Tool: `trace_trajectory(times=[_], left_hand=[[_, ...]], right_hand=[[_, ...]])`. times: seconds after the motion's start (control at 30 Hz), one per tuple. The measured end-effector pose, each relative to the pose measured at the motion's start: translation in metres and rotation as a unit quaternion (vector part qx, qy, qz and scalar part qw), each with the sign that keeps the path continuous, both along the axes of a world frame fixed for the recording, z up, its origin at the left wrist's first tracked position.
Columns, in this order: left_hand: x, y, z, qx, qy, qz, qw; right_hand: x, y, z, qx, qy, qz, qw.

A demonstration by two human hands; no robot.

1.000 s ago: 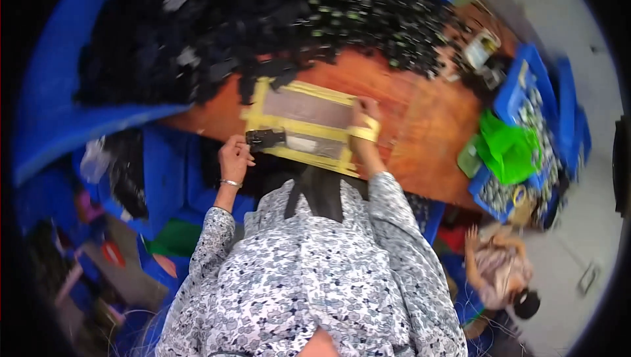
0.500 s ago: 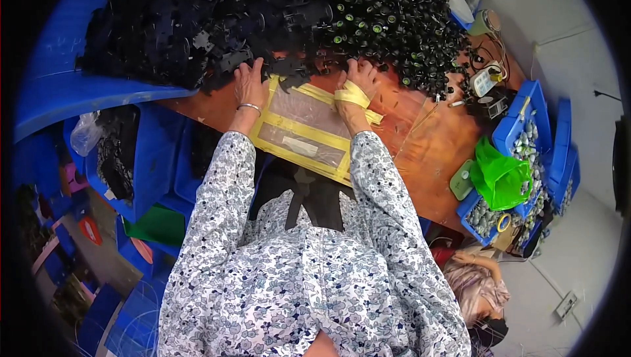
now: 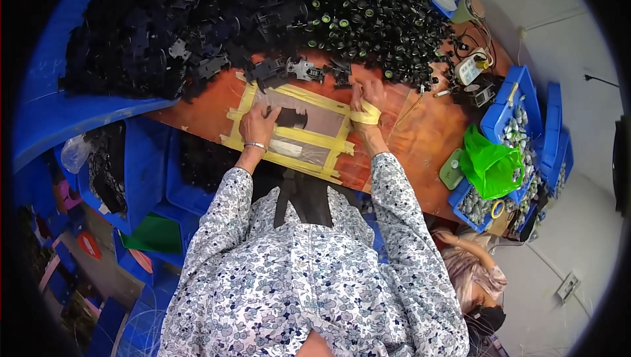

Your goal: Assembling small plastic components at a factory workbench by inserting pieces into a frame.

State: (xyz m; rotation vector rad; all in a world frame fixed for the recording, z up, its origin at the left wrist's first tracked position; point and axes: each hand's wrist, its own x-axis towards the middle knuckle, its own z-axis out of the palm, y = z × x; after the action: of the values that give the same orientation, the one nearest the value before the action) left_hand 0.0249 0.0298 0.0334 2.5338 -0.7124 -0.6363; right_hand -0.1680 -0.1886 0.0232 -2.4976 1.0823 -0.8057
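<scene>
One black part is now lying singled out on the taped panel, my left hand touching it, right hand curling, both grips unclear.

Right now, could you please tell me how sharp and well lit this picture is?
In the head view, the left hand and right hand look fairly sharp; in the same view, the table shows a soft sheen, the black pile loses detail in its darkest parts, and the fisheye image falls to black at the corners.
</scene>
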Motion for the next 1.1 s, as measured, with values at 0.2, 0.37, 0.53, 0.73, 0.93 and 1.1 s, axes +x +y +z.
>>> trace_trajectory(times=[0.2,0.37,0.53,0.73,0.93,1.1], left_hand=[[-0.025,0.006,-0.004,-0.089,-0.092,-0.031,0.991],[-0.029,0.009,-0.014,-0.116,-0.013,-0.051,0.992],[-0.031,0.024,-0.018,-0.163,0.047,-0.046,0.984],[-0.037,0.031,-0.01,-0.18,0.008,-0.074,0.981],[-0.042,0.024,-0.014,-0.185,0.035,-0.157,0.969],[-0.035,0.039,-0.033,-0.195,0.193,-0.074,0.959]], right_hand=[[0.046,-0.002,0.019,-0.046,0.068,0.082,0.993],[0.048,-0.012,0.023,-0.08,0.196,0.097,0.973],[0.015,-0.007,0.033,0.011,0.09,0.069,0.994],[-0.022,0.03,0.008,0.056,0.059,-0.046,0.996],[0.014,0.003,0.014,-0.015,0.163,-0.017,0.986],[0.033,-0.006,-0.006,-0.064,0.127,-0.081,0.987]])
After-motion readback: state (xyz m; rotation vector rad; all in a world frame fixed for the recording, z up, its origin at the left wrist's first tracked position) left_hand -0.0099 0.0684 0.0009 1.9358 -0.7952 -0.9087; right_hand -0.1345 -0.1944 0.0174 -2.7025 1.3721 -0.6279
